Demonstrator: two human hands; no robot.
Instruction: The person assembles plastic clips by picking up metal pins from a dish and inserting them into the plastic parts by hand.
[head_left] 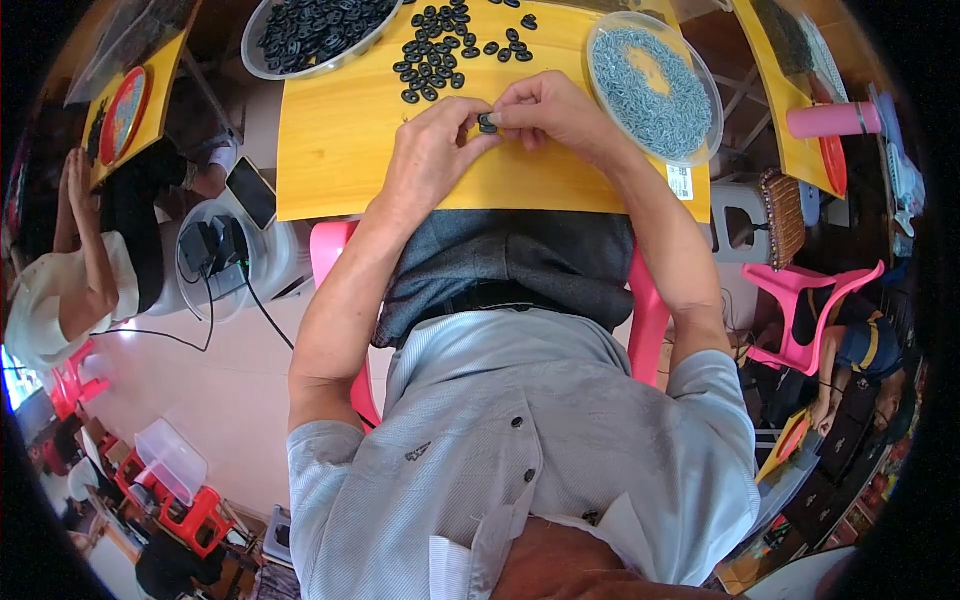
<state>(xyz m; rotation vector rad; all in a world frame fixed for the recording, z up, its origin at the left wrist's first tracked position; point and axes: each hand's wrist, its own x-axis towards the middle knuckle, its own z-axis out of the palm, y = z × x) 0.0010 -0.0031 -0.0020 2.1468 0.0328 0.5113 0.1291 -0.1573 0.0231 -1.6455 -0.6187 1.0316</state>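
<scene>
Piece point(487, 124) between left grip point(432, 148) and right grip point(556, 110)

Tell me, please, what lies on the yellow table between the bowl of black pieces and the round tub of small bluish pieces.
In the head view, loose black oval pieces, mostly clustered nearer the bowl, lie there.

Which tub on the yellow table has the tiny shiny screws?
The right-hand tub: it holds silvery-blue screws, while the left-hand tub holds black oval pieces.

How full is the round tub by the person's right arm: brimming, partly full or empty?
Partly full: silvery pieces ring a bare yellow patch in the tub.
</scene>
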